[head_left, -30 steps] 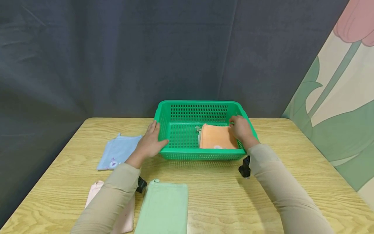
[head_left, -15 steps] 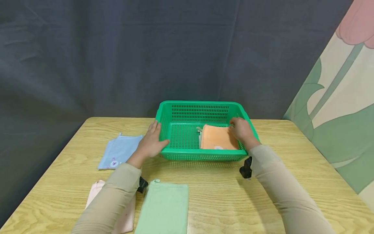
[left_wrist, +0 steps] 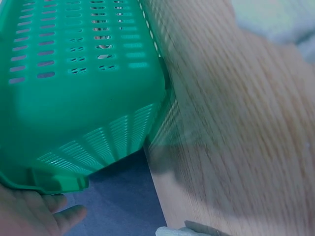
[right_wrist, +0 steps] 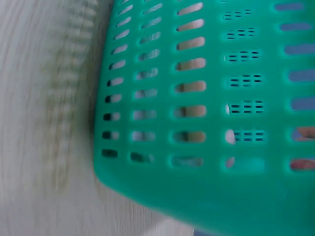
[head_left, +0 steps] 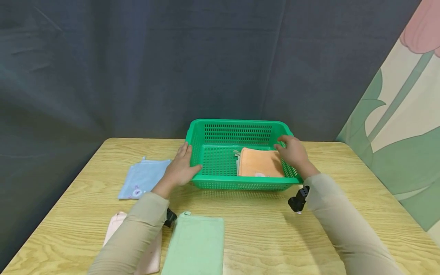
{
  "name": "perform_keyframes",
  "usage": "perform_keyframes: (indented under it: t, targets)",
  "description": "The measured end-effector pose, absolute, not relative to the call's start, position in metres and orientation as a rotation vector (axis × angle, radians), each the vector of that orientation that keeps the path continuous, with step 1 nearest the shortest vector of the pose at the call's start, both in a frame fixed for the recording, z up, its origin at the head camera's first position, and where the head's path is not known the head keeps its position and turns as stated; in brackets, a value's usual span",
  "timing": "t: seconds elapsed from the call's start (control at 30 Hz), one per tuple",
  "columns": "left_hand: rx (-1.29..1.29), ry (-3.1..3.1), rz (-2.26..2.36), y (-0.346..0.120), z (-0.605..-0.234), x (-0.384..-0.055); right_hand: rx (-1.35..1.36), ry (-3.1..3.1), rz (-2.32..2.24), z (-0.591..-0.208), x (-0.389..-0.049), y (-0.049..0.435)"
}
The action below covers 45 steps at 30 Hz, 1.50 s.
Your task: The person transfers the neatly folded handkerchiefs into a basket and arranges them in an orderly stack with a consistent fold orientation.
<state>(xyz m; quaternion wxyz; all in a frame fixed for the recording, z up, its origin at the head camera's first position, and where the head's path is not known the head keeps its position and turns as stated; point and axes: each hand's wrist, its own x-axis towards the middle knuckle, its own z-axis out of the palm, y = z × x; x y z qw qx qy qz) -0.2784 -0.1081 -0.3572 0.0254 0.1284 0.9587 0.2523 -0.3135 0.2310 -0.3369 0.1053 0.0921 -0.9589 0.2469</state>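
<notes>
A green plastic basket [head_left: 240, 178] with slotted walls stands near the table's back edge. My left hand [head_left: 180, 167] rests on its left rim, fingers stretched out; in the left wrist view the fingertips [left_wrist: 69, 216] show beside the rim. Over the right rim, my right hand [head_left: 293, 152] reaches with loosely bent fingers and nothing between them. A folded orange cloth [head_left: 260, 162] lies on top in the right half of the basket, with edges of other cloths and small loops at its left side. Through the wall slots in the right wrist view, bits of fingers [right_wrist: 306, 133] show.
Left of the basket lies a folded blue cloth [head_left: 144, 177] with a small printed motif. Nearer are a pink cloth [head_left: 153, 254], partly under my left sleeve, and a light green cloth [head_left: 196, 244]. Behind the wooden table [head_left: 258, 236] hangs a dark curtain [head_left: 220, 68].
My right hand has let go at the cloth stack and shifted outward to the right rim, its fingers spreading. The left hand stays on the left rim. The head view has turned slightly.
</notes>
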Motion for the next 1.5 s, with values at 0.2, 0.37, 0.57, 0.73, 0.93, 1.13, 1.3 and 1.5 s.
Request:
perform_keyframes:
  t: [0.2, 0.37, 0.57, 0.73, 0.93, 1.13, 1.3, 1.5]
  targets:
    - [0.368, 2.966, 0.785, -0.109, -0.359, -0.28, 0.321, -2.851, 0.747, -0.334, -0.303, 0.236]
    - [0.369, 2.975, 0.776, -0.109, -0.36, -0.281, 0.356, -2.867, 0.725, -0.336, -0.292, 0.241]
    - [0.376, 2.971, 0.778, -0.107, -0.36, -0.279, 0.368, -2.87, 0.665, -0.339, -0.282, 0.247]
    - [0.387, 2.969, 0.785, -0.107, -0.36, -0.276, 0.391, -2.87, 0.636, -0.34, -0.274, 0.251]
    - [0.384, 2.976, 0.792, -0.108, -0.36, -0.276, 0.385, -2.941, 0.591, -0.343, -0.267, 0.254]
    - [0.395, 2.975, 0.804, -0.108, -0.36, -0.276, 0.403, -2.955, 0.602, -0.344, -0.261, 0.256]
    - [0.394, 2.977, 0.8, -0.108, -0.361, -0.276, 0.424, -2.968, 0.593, -0.346, -0.256, 0.258]
    - [0.396, 2.98, 0.802, -0.109, -0.361, -0.277, 0.432, -2.975, 0.603, -0.349, -0.25, 0.261]
